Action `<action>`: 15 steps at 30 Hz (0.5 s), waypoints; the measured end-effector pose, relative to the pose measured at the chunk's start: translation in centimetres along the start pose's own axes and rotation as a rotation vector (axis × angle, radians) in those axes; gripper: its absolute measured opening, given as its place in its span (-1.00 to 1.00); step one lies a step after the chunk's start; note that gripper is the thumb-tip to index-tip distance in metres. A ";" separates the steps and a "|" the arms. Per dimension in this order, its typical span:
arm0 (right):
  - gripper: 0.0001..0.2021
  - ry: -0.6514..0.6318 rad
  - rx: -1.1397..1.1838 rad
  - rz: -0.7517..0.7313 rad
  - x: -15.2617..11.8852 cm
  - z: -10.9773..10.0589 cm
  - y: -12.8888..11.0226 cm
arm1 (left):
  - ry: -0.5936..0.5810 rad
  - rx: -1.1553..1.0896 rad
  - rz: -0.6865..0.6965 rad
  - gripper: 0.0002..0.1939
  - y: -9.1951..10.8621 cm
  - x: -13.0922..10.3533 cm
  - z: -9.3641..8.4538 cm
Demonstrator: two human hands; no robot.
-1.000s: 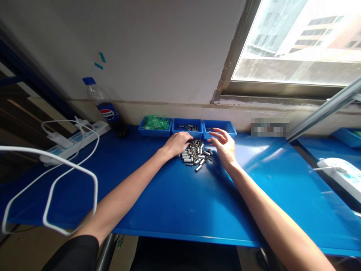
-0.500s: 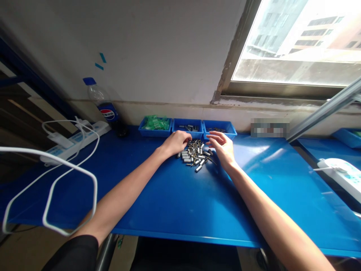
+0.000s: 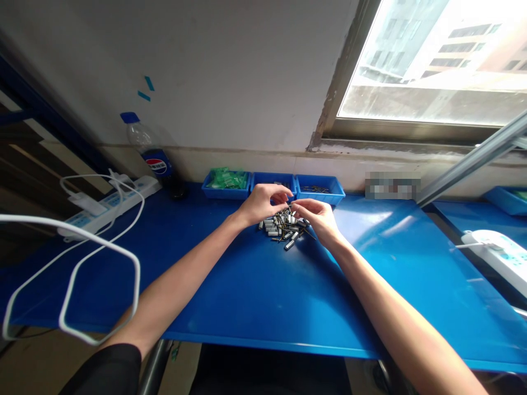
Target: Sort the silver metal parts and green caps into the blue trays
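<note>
A heap of small metal parts (image 3: 284, 226), silvery cylinders mixed with thin brass-coloured and dark pins, lies on the blue table. Over its back edge my left hand (image 3: 263, 204) is bent in a pinch, thumb and fingers curled toward the right. My right hand (image 3: 319, 215) comes in from the other side, also pinching, its fingertips nearly meeting those of the left. Whatever is between the fingertips is too small to make out. Behind the hands stand a blue bin with green packets (image 3: 226, 179), a partly covered middle bin (image 3: 257, 180) and a bin with thin pins (image 3: 321, 196).
At the left are a cola bottle (image 3: 158, 162), a white power strip (image 3: 135, 192) and a looping white cable (image 3: 138, 274). Another power strip (image 3: 494, 252) and a blue bin (image 3: 508, 200) are at the right. A wall and window (image 3: 420, 104) rise behind the table.
My right hand has moved left from above the pin bin, its fingers closing into a pinch. My left hand has shifted slightly right and up, so the fingertips now almost meet.
</note>
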State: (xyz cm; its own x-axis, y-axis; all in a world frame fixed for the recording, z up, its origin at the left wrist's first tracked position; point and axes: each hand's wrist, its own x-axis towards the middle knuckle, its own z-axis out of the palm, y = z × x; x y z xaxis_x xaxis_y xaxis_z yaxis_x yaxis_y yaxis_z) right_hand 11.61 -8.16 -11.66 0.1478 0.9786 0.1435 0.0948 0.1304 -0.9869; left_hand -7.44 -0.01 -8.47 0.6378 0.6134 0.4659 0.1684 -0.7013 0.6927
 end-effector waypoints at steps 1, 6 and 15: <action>-0.60 0.002 0.003 0.001 0.0 0.0 0.0 | -0.008 0.016 0.000 -0.79 0.0 0.0 0.0; -0.63 0.103 -0.003 -0.001 0.5 -0.5 0.9 | -0.085 0.260 -0.045 -0.77 -1.1 -0.1 0.0; -0.46 0.302 0.079 -0.097 1.2 -1.2 2.1 | -0.361 0.529 -0.118 -0.57 -2.2 -0.7 0.2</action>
State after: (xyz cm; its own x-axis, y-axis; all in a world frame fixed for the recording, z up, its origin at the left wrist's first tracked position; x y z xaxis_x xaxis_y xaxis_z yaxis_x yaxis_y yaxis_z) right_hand 13.18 -6.92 -13.50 0.4280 0.8712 0.2405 0.0474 0.2441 -0.9686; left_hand -8.11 1.08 -10.41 0.7894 0.6011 0.1246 0.5412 -0.7773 0.3208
